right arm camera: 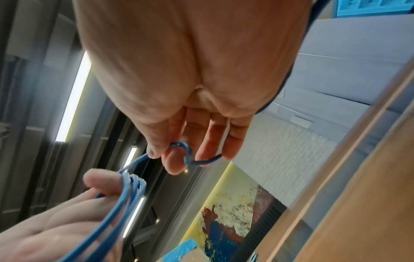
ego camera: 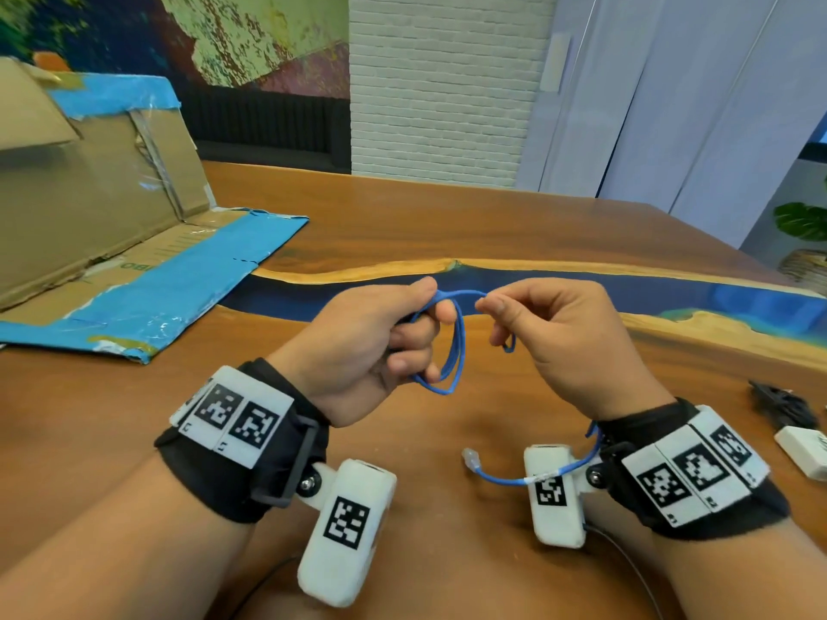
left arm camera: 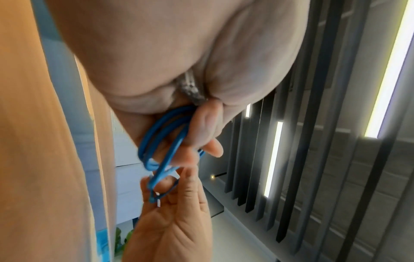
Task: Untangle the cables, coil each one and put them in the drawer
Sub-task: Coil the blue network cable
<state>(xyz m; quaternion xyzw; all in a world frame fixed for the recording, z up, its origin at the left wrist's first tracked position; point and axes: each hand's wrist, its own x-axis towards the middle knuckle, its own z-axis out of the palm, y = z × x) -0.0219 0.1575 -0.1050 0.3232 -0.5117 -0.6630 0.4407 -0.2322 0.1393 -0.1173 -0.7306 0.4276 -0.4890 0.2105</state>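
The left hand (ego camera: 362, 346) is gripping blue ethernet cable (ego camera: 452, 346) loops; the right hand (ego camera: 564, 342) is pinching the strand — above the table (ego camera: 447, 217). A taped cardboard box (ego camera: 103, 226) is lying opened flat — contents not visible.

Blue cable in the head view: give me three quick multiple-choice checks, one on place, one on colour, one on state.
1. Where is the coiled part of the blue cable?
A. flat on the table
B. in the left hand
C. on the cardboard

2. What colour is the connector on the cable's loose end?
A. clear
B. red
C. black

3. What is the right hand doing?
A. resting open
B. pinching the cable
C. gripping the white box

Key: 1 B, loops hang from the left hand. 2 A, the clear plug lies over the table. 3 B, the right hand pinches a strand.
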